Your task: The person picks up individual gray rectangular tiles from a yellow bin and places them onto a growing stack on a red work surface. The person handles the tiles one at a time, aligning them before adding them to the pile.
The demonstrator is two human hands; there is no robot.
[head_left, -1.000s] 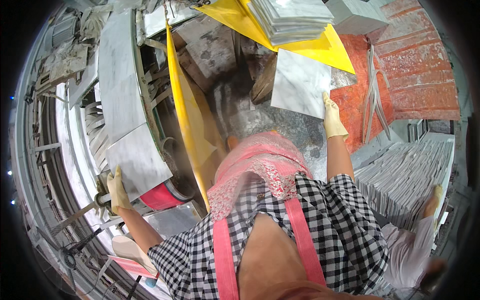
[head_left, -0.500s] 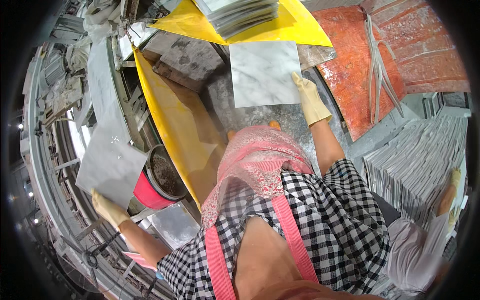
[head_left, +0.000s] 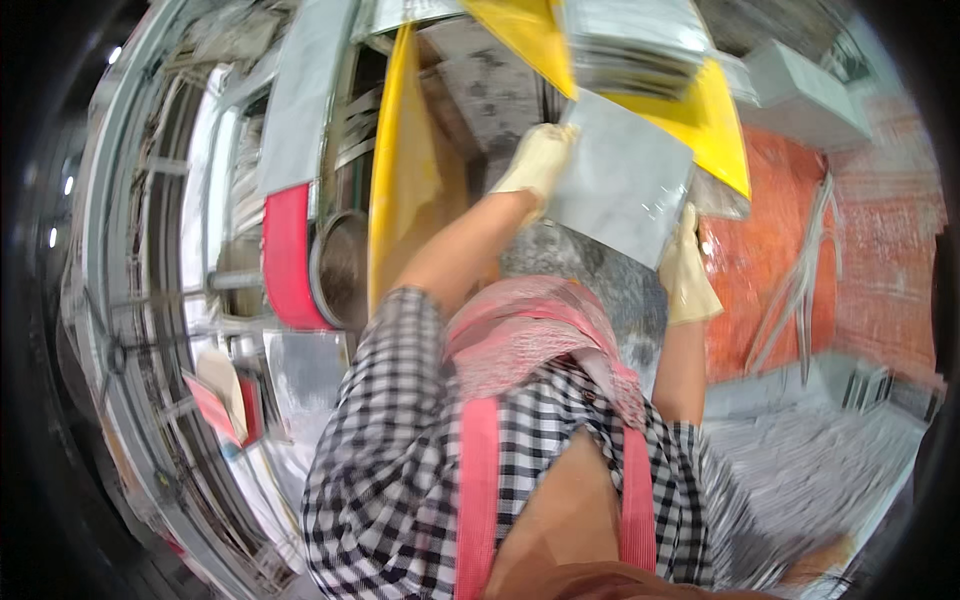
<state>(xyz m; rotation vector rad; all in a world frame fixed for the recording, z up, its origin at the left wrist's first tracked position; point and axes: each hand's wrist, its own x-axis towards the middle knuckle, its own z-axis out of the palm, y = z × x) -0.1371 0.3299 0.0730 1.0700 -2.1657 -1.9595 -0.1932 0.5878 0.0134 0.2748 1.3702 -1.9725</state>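
Observation:
In front of me a square, grey marbled tile (head_left: 622, 172) is held tilted, with a wet-looking sheen along its right side. My left hand (head_left: 540, 165), in a cream rubber glove, grips its left edge. On the lower right edge is my gloved right hand (head_left: 690, 278), fingers closed on the tile. Only one tile outline shows, so whether a second one lies behind it cannot be told. Just beyond, a stack of similar tiles (head_left: 640, 62), smeared by motion, rests on a yellow sheet (head_left: 722, 125).
A yellow panel (head_left: 400, 170) stands to my left, beside a red bin (head_left: 292, 258) and a round bucket (head_left: 343, 268). Farther left runs a machine line with a pale belt (head_left: 308, 95). On the right are an orange board (head_left: 765, 255) with white straps and many stacked slabs (head_left: 820, 475).
My left hand has swung from the machine line on the left to the middle with its tile. Both hands have come together at one tile outline. My view has turned left.

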